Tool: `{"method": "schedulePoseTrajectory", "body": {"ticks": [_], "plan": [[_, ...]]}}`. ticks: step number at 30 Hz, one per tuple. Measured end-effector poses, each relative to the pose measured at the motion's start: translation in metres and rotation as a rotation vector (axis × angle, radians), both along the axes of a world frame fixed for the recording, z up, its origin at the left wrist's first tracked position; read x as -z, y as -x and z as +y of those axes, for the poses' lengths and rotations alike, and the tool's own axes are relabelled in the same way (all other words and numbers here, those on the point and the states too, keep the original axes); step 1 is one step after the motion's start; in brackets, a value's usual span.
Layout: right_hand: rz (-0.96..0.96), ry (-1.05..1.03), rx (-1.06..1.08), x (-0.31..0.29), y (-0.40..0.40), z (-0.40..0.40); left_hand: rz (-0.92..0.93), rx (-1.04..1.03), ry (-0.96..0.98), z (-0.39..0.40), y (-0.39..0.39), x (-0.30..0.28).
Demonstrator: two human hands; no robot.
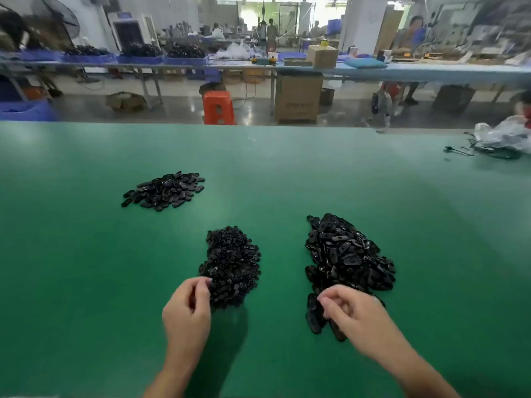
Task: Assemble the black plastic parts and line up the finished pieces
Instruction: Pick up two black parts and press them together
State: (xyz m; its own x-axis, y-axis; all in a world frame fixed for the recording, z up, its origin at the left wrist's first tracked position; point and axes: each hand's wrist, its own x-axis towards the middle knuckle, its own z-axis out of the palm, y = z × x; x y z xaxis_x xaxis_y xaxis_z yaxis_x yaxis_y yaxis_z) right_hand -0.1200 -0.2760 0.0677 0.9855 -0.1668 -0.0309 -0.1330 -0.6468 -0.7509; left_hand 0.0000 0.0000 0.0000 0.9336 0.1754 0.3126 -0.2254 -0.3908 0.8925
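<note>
Three heaps of black plastic parts lie on the green table (86,268). A pile of small round-edged parts (231,262) sits in the middle. A bigger pile of oval shells (346,254) sits to its right. A flatter heap of oval pieces (165,191) lies farther back on the left. My left hand (188,308) is at the near left edge of the small-parts pile, fingers curled, fingertips pinching at a part there. My right hand (349,314) lies over the near end of the oval-shell pile, fingers curled down among the shells; what it holds is hidden.
A clear plastic bag with black cords (500,139) lies at the table's far right. Beyond the far edge are an orange stool (218,107), a cardboard box (297,101), long benches with blue bins, and people working.
</note>
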Motion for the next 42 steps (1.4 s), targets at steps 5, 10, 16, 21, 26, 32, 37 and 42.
{"method": "schedulePoseTrajectory", "body": {"ticks": [5, 10, 16, 21, 26, 32, 37, 42], "plan": [[0.070, 0.660, 0.032, 0.006, -0.063, -0.017, -0.070, 0.096, -0.372, -0.027, -0.049, 0.009], [0.245, 0.851, -0.075, 0.029, -0.079, -0.027, -0.137, 0.092, -0.616, -0.015, -0.074, 0.041], [0.292, 0.849, -0.078, 0.046, -0.080, -0.035, -0.186, 0.125, -0.717, -0.013, -0.080, 0.058], [0.266, 0.867, -0.056, 0.047, -0.082, -0.039, -0.226, 0.160, -0.752, -0.013, -0.081, 0.062], [0.198, 0.888, 0.001, 0.045, -0.082, -0.040, -0.254, 0.197, -0.739, -0.012, -0.083, 0.063], [0.025, 0.560, 0.131, 0.026, -0.091, -0.022, -0.238, 0.203, -0.693, -0.012, -0.083, 0.061], [0.016, -0.265, 0.289, 0.035, -0.112, 0.034, -0.229, 0.221, -0.660, -0.011, -0.083, 0.060], [-0.103, -0.447, 0.475, 0.071, -0.127, 0.080, -0.229, 0.223, -0.618, -0.011, -0.082, 0.056]]}}
